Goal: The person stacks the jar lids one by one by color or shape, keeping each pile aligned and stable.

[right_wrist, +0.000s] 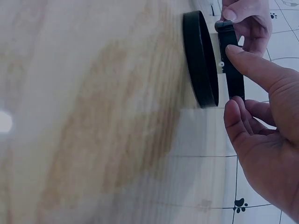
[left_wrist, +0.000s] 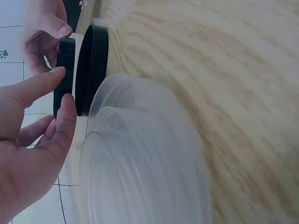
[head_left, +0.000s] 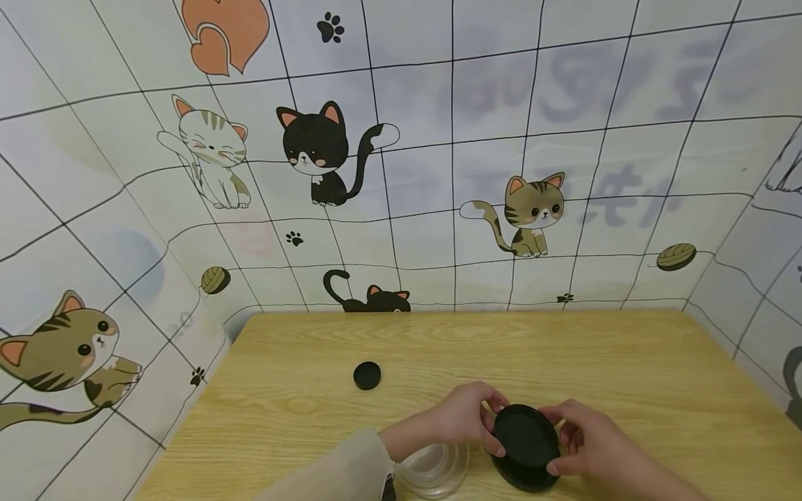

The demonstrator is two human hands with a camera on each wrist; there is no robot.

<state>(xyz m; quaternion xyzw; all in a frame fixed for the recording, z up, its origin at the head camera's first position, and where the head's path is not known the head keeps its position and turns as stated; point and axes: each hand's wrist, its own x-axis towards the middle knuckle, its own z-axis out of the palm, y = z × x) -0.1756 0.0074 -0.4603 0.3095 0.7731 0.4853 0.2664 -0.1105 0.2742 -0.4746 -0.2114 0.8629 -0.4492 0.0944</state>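
Between both hands, a round black lid (head_left: 526, 435) is held above a larger round black lid (head_left: 525, 481) that lies on the table, rim up. In both wrist views a gap shows between the held lid (left_wrist: 65, 77) and the larger lid (left_wrist: 95, 70). My left hand (head_left: 464, 415) grips the held lid by its left edge, thumb and fingers on the rim. On the opposite edge, my right hand (head_left: 589, 440) pinches the same lid (right_wrist: 232, 70). Clear plastic containers (left_wrist: 145, 154), nested in one another, stand close to the left hand, partly hidden by the forearm in the head view.
A small black lid (head_left: 367, 376) lies farther back on the wooden table (head_left: 301, 417), left of the hands. Cloth with printed cats and grid lines (head_left: 420, 174) hangs behind the table and along its sides.
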